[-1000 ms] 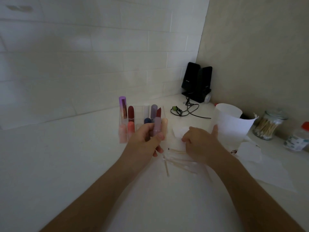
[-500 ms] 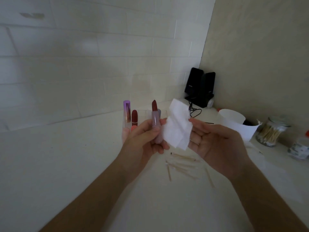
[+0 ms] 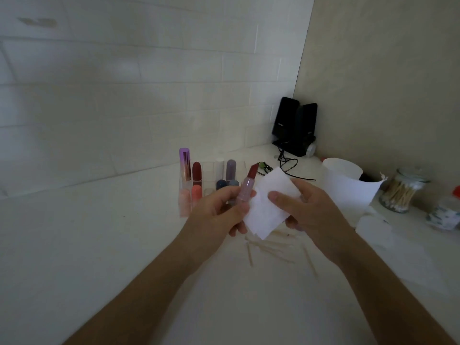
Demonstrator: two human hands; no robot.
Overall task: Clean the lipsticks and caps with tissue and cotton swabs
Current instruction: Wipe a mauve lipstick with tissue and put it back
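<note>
Gripping the uncapped lipstick point(image 3: 247, 186) in your left hand point(image 3: 217, 211), you have your fingers curled round its pale translucent tube, and the dark red tip tilts up and to the right. Your right hand point(image 3: 312, 210) pinches a white tissue point(image 3: 267, 212), thumb pressed on top and fingers curled beneath, and the sheet's left edge lies against the tube just below the red tip. Both hands hover above the middle of the white surface point(image 3: 99, 232), where several cotton swabs point(image 3: 271, 248) lie scattered right under them. Behind your left hand, toward the back edge, a clear organiser point(image 3: 208, 171) holds more lipsticks upright, among them a tall purple one point(image 3: 185, 164) at its left end. Along the right edge stand a white paper container point(image 3: 348, 186) and, beyond it, a glass jar of swabs point(image 3: 402, 192). Two black speakers point(image 3: 295, 125) sit in the far right corner.
</note>
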